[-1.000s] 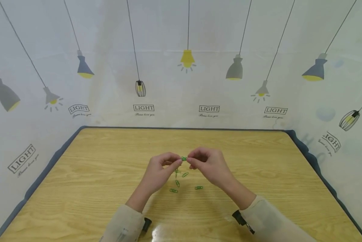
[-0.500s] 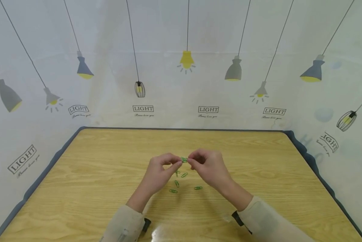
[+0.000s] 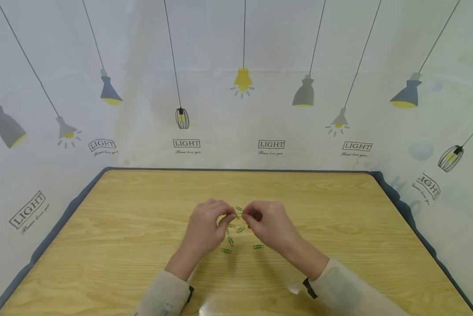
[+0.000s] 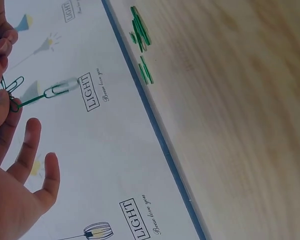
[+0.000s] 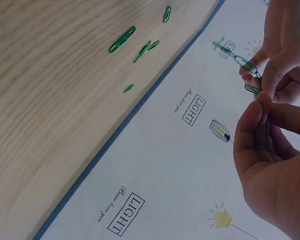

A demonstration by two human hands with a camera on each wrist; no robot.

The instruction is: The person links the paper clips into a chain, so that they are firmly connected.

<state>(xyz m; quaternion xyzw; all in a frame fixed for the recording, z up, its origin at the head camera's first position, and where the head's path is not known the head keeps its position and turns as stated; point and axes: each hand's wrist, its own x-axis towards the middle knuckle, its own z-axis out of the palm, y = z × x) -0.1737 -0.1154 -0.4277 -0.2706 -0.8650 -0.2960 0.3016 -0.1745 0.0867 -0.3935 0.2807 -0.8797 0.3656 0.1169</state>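
Note:
Over the middle of the table, my left hand (image 3: 207, 224) pinches a green paper clip (image 4: 14, 104) between thumb and index finger, its other fingers spread. Facing it, my right hand (image 3: 271, 224) pinches a paper clip at the same spot, fingertips nearly touching the left ones. Linked green paper clips (image 5: 246, 64) dangle from the pinched ones in both wrist views. How the clips join is partly hidden by the fingertips. Just below the hands, loose green paper clips lie on the table, among them one clip (image 3: 258, 246) at the right and one clip (image 3: 226, 251) at the front.
The wooden table (image 3: 121, 245) has a dark blue edge. A white curtain (image 3: 220, 39) printed with lamps stands behind and at both sides. Dark straps (image 3: 309, 288) sit at the sleeve cuffs.
Both hands have come slightly lower and turned a little at the wrists. A green clip now shows above the fingertips. The loose clips stay where they lay.

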